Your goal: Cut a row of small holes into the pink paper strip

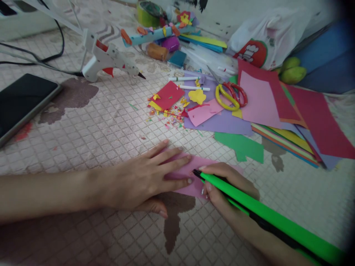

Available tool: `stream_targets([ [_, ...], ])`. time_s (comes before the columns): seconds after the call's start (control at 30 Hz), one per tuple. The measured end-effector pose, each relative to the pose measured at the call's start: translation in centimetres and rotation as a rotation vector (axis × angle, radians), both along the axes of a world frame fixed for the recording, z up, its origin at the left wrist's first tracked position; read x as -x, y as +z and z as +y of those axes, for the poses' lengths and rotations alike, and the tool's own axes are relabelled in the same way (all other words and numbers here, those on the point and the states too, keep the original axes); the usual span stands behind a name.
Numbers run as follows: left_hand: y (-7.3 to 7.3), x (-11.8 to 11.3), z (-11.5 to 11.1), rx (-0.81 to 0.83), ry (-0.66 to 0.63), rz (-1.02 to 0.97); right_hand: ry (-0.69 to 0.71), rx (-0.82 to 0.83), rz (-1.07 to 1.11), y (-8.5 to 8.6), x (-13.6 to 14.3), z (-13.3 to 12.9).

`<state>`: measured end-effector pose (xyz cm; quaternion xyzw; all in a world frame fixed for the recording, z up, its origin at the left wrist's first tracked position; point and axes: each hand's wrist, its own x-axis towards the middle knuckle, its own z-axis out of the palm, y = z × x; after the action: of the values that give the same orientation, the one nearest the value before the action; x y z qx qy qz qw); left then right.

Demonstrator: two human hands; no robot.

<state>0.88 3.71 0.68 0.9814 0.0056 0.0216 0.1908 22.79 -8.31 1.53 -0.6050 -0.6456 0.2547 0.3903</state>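
Observation:
My left hand (pixel 144 177) lies flat with fingers spread, pressing on a pink sheet of paper (pixel 203 160) on the patterned tablecloth. My right hand (pixel 224 184) is closed around the front part of a long bright green and black tool (pixel 266 207). Its black tip points at the paper, just right of my left fingertips. Whether the tip touches the sheet I cannot tell, nor which kind of tool it is. Part of the pink sheet is hidden beneath both hands.
Yellow and red-handled scissors (pixel 227 98) rest on coloured paper beyond my hands. Red sheets (pixel 323 118) and a green scrap (pixel 241 146) lie rightward. A white glue gun (pixel 108 59) and a phone (pixel 26 99) are at left. A plastic bag (pixel 274 33) stands behind.

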Motion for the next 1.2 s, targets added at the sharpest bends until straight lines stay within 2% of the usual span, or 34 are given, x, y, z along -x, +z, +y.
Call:
stream_targets([
  [0.3, 0.4, 0.0, 0.4, 0.031, -0.012, 0.051, 0.011, -0.134, 0.021, 0.7, -0.6, 0.6],
  [0.5, 0.5, 0.0, 0.9, 0.014, -0.049, 0.051, 0.070, -0.110, 0.134, -0.3, -1.9, 1.3],
  [0.6, 0.6, -0.2, 0.9, 0.026, -0.055, 0.061, 0.159, -0.101, 0.084, -0.7, -2.1, 1.6],
  [0.83, 0.5, -0.3, 1.3, 0.058, -0.066, 0.044, 0.227, -0.035, 0.118, -0.5, -2.6, 2.1],
  [1.07, 0.4, -0.3, 1.8, 0.023, -0.100, 0.046, 0.137, -0.031, 0.115, -0.8, -3.8, 2.7],
  [1.2, 0.3, -0.2, 2.1, 0.007, -0.099, 0.039, 0.159, 0.001, 0.102, -0.9, -3.6, 2.6],
])
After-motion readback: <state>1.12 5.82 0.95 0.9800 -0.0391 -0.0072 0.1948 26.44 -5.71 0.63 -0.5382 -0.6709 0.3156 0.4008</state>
